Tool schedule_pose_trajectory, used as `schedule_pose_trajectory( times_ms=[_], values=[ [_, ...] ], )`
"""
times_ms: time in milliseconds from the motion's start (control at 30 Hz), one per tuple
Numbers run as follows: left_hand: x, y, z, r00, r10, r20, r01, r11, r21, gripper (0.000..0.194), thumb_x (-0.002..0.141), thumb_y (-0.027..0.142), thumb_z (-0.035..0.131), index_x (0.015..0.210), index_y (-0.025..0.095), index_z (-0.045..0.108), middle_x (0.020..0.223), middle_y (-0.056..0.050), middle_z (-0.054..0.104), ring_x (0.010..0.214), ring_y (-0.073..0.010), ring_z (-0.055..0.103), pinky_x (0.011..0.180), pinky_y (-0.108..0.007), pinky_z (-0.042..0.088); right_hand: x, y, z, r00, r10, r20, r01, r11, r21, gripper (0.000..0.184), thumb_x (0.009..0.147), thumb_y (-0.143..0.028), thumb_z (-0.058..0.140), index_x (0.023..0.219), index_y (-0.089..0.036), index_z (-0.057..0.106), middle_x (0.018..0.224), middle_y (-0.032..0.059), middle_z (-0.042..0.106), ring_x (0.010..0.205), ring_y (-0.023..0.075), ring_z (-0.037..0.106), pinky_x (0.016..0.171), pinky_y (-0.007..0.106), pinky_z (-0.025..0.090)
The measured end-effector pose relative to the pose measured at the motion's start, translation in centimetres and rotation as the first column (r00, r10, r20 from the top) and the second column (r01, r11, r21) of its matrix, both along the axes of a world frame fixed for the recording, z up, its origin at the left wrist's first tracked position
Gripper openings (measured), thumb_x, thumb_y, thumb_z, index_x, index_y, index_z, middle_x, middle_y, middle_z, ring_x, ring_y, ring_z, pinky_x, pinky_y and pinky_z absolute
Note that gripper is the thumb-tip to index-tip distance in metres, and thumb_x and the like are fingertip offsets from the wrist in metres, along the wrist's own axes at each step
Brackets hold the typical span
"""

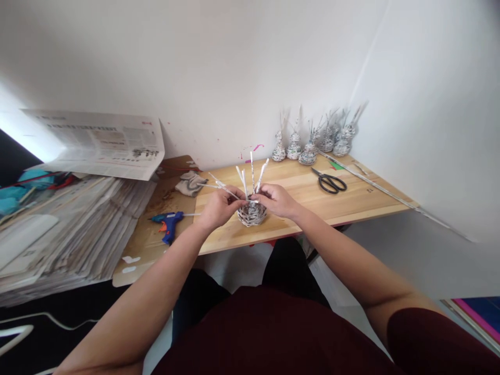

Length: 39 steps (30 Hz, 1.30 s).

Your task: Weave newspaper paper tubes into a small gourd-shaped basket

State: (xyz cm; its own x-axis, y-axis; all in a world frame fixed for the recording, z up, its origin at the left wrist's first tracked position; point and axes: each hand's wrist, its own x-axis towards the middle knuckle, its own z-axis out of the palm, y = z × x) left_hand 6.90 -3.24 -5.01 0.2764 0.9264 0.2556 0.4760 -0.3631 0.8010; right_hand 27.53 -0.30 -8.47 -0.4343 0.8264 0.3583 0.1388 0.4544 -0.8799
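Observation:
A small round basket woven from rolled newspaper (252, 214) stands on the wooden table, with several white paper sticks (252, 172) rising from its rim. At the rim's left side my left hand (222, 207) pinches a paper stick, while other stick ends poke out to the left past its fingers. My right hand (275, 200) is closed at the rim's right side, thumb and fingers pressed on a paper stick close to the left fingertips. The fingers partly hide the basket's upper edge.
Woven paper gourds (308, 151) stand against the wall at the back right. Black-handled scissors (331, 182) and a long paper stick (375, 185) lie right. Left are a blue glue gun (170, 225), a cloth glove (190, 183) and stacked newspapers (94, 229).

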Motion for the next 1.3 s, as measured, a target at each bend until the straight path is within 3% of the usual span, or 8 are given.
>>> schedule_pose_trajectory(
  times_ms=[167,333,600,733,967,1133,1300],
  values=[
    [-0.2,0.1,-0.5,0.998,-0.046,0.030,0.042,0.993,0.108,0.009,0.077,0.026,0.072,0.077,0.017,0.069,0.070,0.000,0.064,0.061,-0.0122,0.056,0.058,-0.025,0.044,0.5,0.0,0.1,0.978,0.161,-0.136,-0.184,0.967,-0.176,0.030,0.078,-0.044,0.074,0.087,-0.015,0.067,0.075,0.0003,0.066,0.068,0.0139,0.060,0.067,0.027,0.049],
    [-0.1,0.0,-0.5,0.994,-0.099,-0.044,0.107,0.962,0.253,0.004,0.081,0.018,0.068,0.077,0.018,0.069,0.076,-0.002,0.066,0.072,-0.0143,0.060,0.068,-0.026,0.047,0.6,0.0,0.1,0.984,0.154,-0.095,-0.166,0.976,-0.142,0.025,0.079,-0.038,0.073,0.087,-0.016,0.066,0.074,-0.0003,0.065,0.067,0.0140,0.059,0.067,0.028,0.048],
    [-0.4,0.1,-0.9,0.988,-0.125,-0.088,0.146,0.940,0.307,0.003,0.085,0.018,0.068,0.087,0.018,0.071,0.083,-0.004,0.070,0.078,-0.0162,0.064,0.073,-0.028,0.050,0.4,-0.2,0.0,0.986,0.142,-0.093,-0.149,0.986,-0.080,0.023,0.080,-0.038,0.070,0.085,-0.017,0.065,0.079,0.0020,0.066,0.075,0.0168,0.061,0.073,0.030,0.048],
    [-0.5,0.7,-0.5,0.979,-0.132,-0.156,0.180,0.919,0.351,0.006,0.087,0.014,0.065,0.086,0.018,0.070,0.083,-0.004,0.069,0.079,-0.0162,0.064,0.074,-0.028,0.050,0.3,0.3,0.2,0.988,0.149,-0.051,-0.150,0.988,-0.026,0.022,0.083,-0.038,0.067,0.086,-0.016,0.066,0.081,0.0029,0.066,0.077,0.0179,0.061,0.075,0.032,0.048],
    [-0.3,3.3,1.2,0.985,-0.073,-0.158,0.140,0.873,0.468,0.010,0.090,0.012,0.059,0.086,0.019,0.065,0.086,-0.002,0.071,0.081,-0.0154,0.066,0.077,-0.027,0.051,-0.3,3.5,2.2,0.990,0.130,-0.046,-0.126,0.989,0.073,0.024,0.084,-0.041,0.067,0.082,-0.017,0.063,0.076,0.0013,0.061,0.073,0.0167,0.059,0.071,0.031,0.048],
    [0.3,4.3,2.8,0.968,-0.005,-0.252,0.161,0.780,0.604,0.016,0.098,0.017,0.050,0.098,0.021,0.065,0.096,-0.005,0.070,0.088,-0.0156,0.065,0.081,-0.027,0.051,0.5,5.4,4.5,0.987,0.136,-0.091,-0.133,0.991,0.034,0.024,0.083,-0.042,0.070,0.085,-0.020,0.063,0.077,0.0009,0.063,0.076,0.0190,0.062,0.073,0.034,0.051],
    [1.0,5.9,1.6,0.942,0.083,-0.324,0.134,0.793,0.594,0.017,0.098,0.014,0.049,0.095,0.020,0.065,0.092,-0.005,0.068,0.086,-0.0170,0.062,0.080,-0.028,0.049,1.2,7.5,4.7,0.990,0.143,-0.023,-0.144,0.988,-0.048,0.029,0.076,-0.047,0.077,0.077,-0.022,0.063,0.070,-0.0003,0.061,0.070,0.0181,0.058,0.068,0.033,0.048]
  ],
)
